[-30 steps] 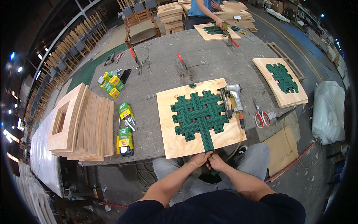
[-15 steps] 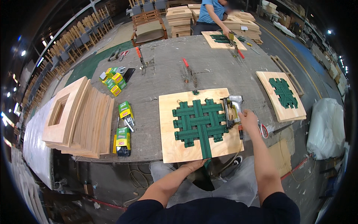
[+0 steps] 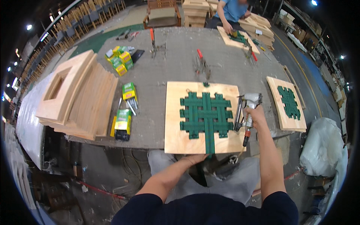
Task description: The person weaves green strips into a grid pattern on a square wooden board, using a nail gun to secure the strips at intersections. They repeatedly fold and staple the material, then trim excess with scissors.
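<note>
At the bench edge, left hand [image 3: 195,159] pinches the green woven webbing strap [image 3: 209,148]; right hand [image 3: 256,113] wraps the silver pneumatic stapler [image 3: 245,110]. Slackened strap risks misplaced staples, likely near fingers.

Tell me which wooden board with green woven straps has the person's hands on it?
The square plywood board with green woven webbing nearest the person. Their left hand grips its near edge and their right hand holds a staple gun at its right side. The other boards lie farther away.

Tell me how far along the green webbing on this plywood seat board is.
The green webbing already lies woven, crosswise over lengthwise, on the plywood board. In hand: the left hand pulls one strap's tail at the near edge while the right hand grips the staple gun. That tail hangs loose, seemingly unfastened.
</note>
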Action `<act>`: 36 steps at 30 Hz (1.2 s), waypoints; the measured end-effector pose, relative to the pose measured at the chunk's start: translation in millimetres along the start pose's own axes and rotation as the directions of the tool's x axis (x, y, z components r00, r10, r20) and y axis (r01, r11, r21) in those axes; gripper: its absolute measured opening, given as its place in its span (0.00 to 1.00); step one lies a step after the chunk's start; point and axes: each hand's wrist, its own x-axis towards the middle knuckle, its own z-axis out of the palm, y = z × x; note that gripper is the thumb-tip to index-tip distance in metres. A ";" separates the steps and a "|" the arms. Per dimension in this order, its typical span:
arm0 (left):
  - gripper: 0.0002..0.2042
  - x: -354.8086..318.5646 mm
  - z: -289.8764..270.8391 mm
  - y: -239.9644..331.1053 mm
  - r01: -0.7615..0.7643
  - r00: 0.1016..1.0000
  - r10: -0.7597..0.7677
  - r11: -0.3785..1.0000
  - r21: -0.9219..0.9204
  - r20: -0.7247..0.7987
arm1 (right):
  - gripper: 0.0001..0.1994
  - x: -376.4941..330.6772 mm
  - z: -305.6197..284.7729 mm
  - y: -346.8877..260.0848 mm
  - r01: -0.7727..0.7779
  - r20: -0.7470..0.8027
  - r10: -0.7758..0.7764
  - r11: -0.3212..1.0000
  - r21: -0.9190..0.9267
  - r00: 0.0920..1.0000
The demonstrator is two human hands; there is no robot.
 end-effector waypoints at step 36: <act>0.17 2.3 7.8 -1.3 -0.103 0.946 0.083 0.993 -0.050 -0.312 | 0.14 -210.3 119.7 18.4 -0.109 0.284 0.146 0.984 -0.143 0.948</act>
